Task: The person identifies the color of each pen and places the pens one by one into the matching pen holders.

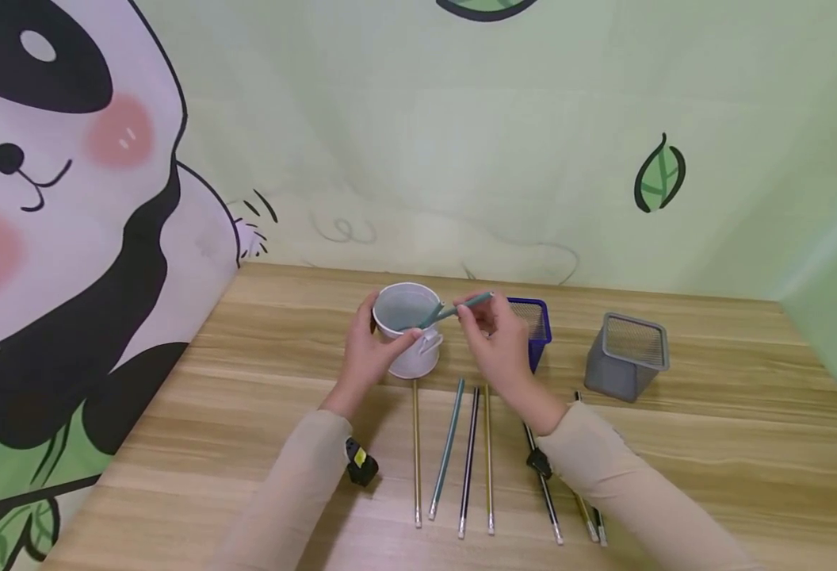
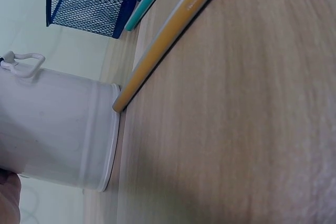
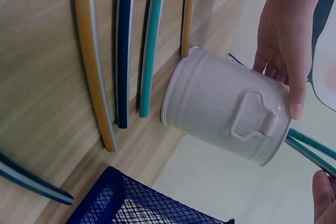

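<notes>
A white metal bucket (image 1: 413,363) with a small side handle stands on the table. My left hand (image 1: 368,349) grips it, with the thumb over the near rim and fingers round the far left side. In the right wrist view that hand (image 3: 286,40) lies along the bucket wall. My right hand (image 1: 498,345) pinches a teal pencil (image 1: 477,300) just right of the rim, its lower end reaching into the bucket. A second teal pencil (image 1: 433,314) leans inside the bucket, crossing the first.
On the table in front lie gold pencils (image 1: 417,460), a teal pencil (image 1: 447,450) and dark pencils (image 1: 469,464), several partly under the right arm. A blue mesh holder (image 1: 538,341) stands behind the right hand, a grey mesh holder (image 1: 621,369) further right. The painted wall rises behind.
</notes>
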The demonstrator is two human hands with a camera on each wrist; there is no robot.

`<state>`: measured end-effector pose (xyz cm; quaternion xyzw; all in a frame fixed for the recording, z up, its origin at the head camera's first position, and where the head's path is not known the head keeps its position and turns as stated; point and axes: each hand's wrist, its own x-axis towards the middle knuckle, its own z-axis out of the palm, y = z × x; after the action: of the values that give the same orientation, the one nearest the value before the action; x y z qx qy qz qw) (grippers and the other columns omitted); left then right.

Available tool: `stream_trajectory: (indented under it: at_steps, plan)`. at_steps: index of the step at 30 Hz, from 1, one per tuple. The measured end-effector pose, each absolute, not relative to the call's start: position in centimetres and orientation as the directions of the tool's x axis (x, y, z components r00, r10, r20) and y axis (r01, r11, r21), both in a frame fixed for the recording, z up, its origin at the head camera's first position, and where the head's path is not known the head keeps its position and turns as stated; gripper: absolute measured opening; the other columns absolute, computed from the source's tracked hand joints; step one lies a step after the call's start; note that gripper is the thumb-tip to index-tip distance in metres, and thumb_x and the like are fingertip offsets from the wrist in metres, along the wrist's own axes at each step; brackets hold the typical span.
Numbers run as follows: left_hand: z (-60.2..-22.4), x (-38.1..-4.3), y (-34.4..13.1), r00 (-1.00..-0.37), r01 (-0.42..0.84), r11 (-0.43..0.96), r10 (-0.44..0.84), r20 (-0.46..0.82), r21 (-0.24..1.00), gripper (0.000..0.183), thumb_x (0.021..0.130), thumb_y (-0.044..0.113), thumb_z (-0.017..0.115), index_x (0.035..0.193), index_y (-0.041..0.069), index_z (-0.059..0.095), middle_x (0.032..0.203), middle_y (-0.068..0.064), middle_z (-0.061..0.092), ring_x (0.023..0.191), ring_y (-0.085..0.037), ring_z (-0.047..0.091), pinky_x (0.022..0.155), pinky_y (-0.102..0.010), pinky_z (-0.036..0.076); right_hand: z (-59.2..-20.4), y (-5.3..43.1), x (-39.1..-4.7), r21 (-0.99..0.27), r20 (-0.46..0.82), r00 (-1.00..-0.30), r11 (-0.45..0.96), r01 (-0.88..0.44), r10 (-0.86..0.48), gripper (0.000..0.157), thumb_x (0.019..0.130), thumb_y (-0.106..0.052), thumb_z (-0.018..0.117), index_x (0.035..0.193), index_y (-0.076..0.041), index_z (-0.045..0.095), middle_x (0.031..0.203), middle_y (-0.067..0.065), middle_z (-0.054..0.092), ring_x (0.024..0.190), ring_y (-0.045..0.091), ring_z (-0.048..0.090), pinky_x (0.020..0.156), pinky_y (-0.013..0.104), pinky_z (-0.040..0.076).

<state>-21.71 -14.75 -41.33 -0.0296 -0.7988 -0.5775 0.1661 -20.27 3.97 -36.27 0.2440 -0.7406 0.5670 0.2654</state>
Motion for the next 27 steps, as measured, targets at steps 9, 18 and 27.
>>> stream_trajectory:
  at_steps: [9, 18, 27]
  plan:
    - [-41.5, -21.8, -14.8, -0.931, 0.275, 0.33, -0.145, 0.336, 0.903, 0.08, 0.072, 0.013, 0.082, 0.137, -0.005, 0.039, 0.129, -0.022, 0.052, 0.124, -0.033, 0.049, 0.111, -0.042, 0.036, -36.9, 3.5, -20.4, -0.744, 0.613, -0.789, 0.31, -0.591, -0.035, 0.011, 0.086, 0.002, 0.064, 0.095, 0.007, 0.061, 0.085, 0.02, 0.07, 0.074, 0.03, 0.068, 0.065, 0.029, 0.058]
    - [-41.7, -21.8, -14.7, -0.927, 0.285, 0.312, -0.149, 0.343, 0.907, 0.08, 0.072, 0.01, 0.082, 0.137, -0.006, 0.039, 0.128, -0.024, 0.052, 0.122, -0.034, 0.05, 0.11, -0.042, 0.036, -37.5, 2.8, -20.8, -0.772, 0.573, -0.818, 0.3, -0.56, -0.051, 0.01, 0.085, 0.003, 0.064, 0.095, 0.007, 0.063, 0.086, 0.02, 0.07, 0.079, 0.031, 0.068, 0.068, 0.035, 0.059]
    - [-41.6, -21.8, -14.8, -0.93, 0.279, 0.328, -0.143, 0.339, 0.903, 0.081, 0.071, 0.012, 0.083, 0.137, -0.006, 0.038, 0.13, -0.023, 0.051, 0.124, -0.033, 0.049, 0.11, -0.042, 0.037, -37.8, 1.9, -21.1, -0.791, 0.537, -0.842, 0.316, -0.524, -0.054, 0.01, 0.084, 0.004, 0.063, 0.094, 0.008, 0.062, 0.087, 0.021, 0.07, 0.081, 0.032, 0.068, 0.07, 0.036, 0.059]
